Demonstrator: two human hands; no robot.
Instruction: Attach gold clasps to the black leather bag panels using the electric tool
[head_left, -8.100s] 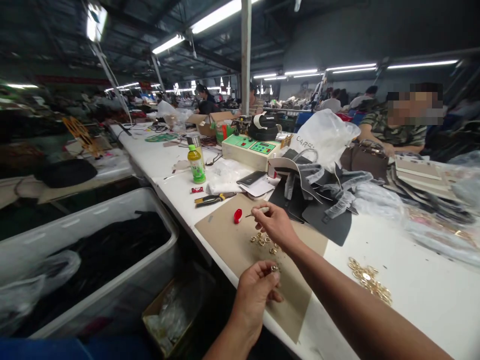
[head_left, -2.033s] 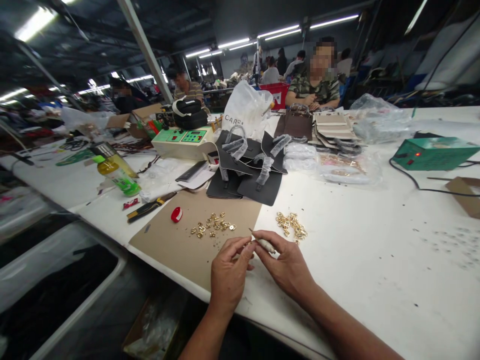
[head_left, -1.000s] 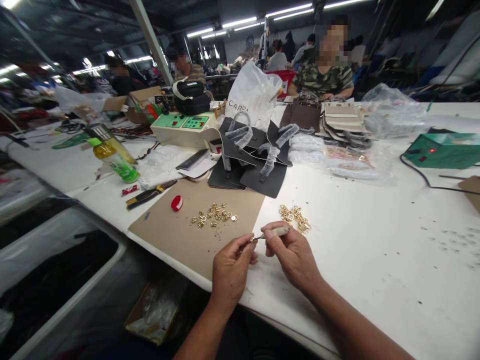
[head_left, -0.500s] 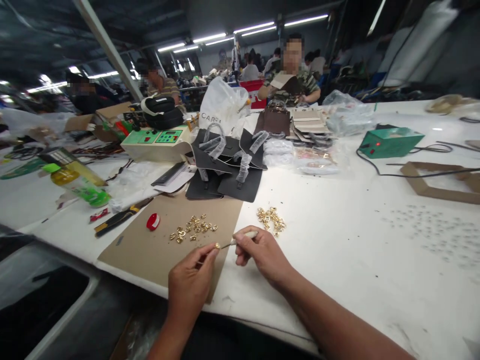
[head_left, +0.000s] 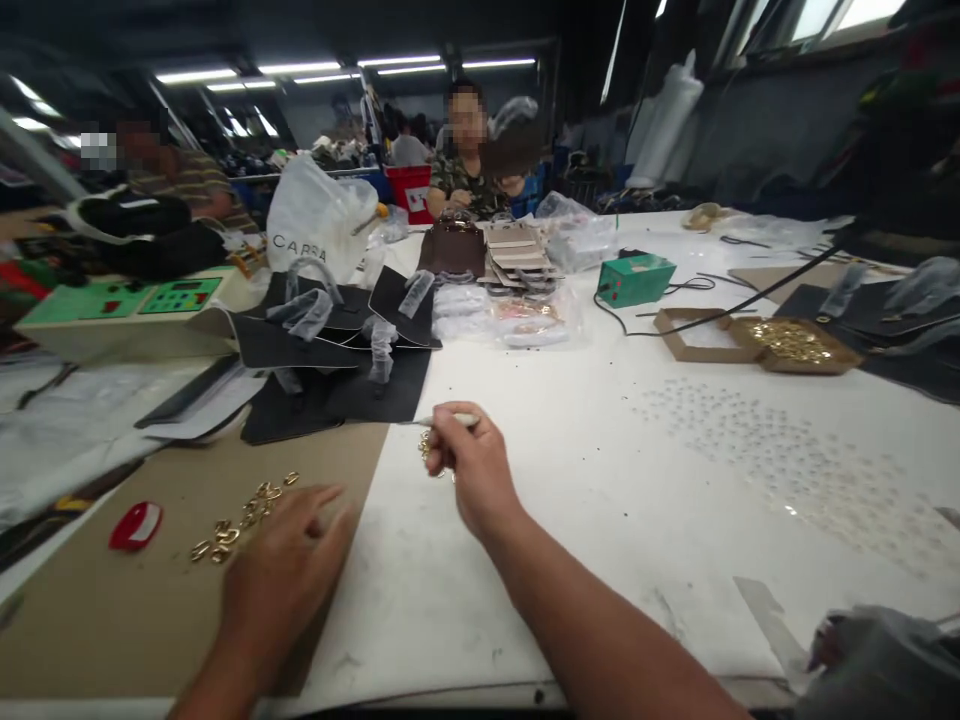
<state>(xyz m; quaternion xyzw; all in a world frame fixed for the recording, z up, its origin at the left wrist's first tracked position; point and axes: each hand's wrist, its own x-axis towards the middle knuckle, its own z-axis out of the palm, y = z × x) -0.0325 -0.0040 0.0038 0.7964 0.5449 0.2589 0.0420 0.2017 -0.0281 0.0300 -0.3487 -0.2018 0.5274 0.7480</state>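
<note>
We note: left hand [head_left: 281, 565] blurred, fingers parted, near small gold metal links [head_left: 257, 507] on flat brown board [head_left: 172, 635]. Right hand [head_left: 471, 455] grips slim pale-handled tool [head_left: 469, 420], partly hiding second gold cluster [head_left: 424, 446] on white tabletop [head_left: 540, 400].

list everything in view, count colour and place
Table: one, white, foreground
Board: one, brown, left
Metal links: many, gold, board and table
Round object: one, red, on board
Control box: one, cream, left
Bag pieces: many, black, brown, back, right
Plastic bags: several, white, back
Electrical box: one, green, right
Cardboard trays: two, brown, right
Tiny pieces: many, clear, right
Crate: one, red, back
People: several, camouflage, stripes, back
Slim tool: one, whitish, centre
Left hand: one, by links
Right hand: one, holding tool
</note>
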